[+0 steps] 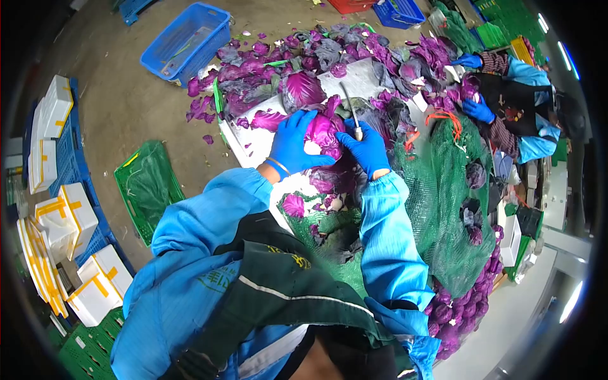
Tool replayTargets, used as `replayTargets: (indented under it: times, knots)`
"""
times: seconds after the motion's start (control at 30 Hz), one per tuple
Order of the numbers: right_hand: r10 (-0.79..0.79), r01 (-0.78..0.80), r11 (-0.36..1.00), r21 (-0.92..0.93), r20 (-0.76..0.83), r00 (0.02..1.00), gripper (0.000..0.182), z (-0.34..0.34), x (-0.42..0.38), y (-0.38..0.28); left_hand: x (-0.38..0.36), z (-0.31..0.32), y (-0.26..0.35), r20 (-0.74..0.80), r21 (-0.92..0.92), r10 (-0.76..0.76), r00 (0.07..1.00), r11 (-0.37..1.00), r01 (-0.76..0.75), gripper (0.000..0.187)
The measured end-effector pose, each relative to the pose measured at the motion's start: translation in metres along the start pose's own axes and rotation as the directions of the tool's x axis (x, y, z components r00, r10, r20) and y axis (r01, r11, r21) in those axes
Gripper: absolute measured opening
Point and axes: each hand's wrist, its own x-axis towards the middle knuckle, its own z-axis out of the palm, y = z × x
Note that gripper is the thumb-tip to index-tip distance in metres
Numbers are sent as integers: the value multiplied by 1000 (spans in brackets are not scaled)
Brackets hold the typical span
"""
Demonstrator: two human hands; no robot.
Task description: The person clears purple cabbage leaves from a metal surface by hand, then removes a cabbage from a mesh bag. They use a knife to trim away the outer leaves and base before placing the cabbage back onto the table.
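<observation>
Left hand [291, 145], blue-gloved: fingers spread, clasping a purple cabbage [325, 134] above the white tabletop [237, 140]. Right hand [367, 151], likewise gloved: fingers wrapped about a knife [349, 106], blade pointing away, just beside the cabbage. Beyond: loose purple leaves [303, 90], heaped; farther, one blue crate [208, 54].

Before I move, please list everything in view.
Worktable: one, white, centre
Red cabbage: one, purple, over worktable
Knife: one, silver, beside that cabbage
Cabbage leaves: many, mostly purple, across worktable
Mesh sack: at least one, green, right
Piled cabbages: many, purple, lower right
Large crate: one, blue, upper left
Crate holding mesh: one, green, left
Other crates: several, blue, red, green, upper right and lower left
Foam boxes: several, white, far left
Pallet: at least one, blue, beside boxes
Co-worker: one, blue-gloved, upper right
Apron: one, dark green, bottom centre
Sleeves: two, light blue, bottom centre
Left hand: one, blue-gloved, holding cabbage
Right hand: one, blue-gloved, holding knife
</observation>
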Motion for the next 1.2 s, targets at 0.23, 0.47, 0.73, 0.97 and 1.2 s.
replayTargets:
  times: [0.23,0.47,0.73,0.97,1.2]
  knots:
    - [-2,6,1000,19,-186,983,39,10,16,17,11,9,-4,92,99,28,995,994,-37,110]
    - [218,-213,975,59,-409,886,31,35,61,65,-35,-29,-45,41,-191,85,996,979,-75,107]
    - [376,-410,780,472,169,911,32,55,-61,-42,-45,-44,-44,186,-564,-313,932,743,361,100]
    - [325,-404,836,370,260,909,25,56,-68,-12,-42,-14,-28,-4,20,-237,972,971,237,119]
    - [355,-388,756,528,167,920,45,59,-80,-22,-52,-15,-32,4,-290,-218,976,934,210,115]
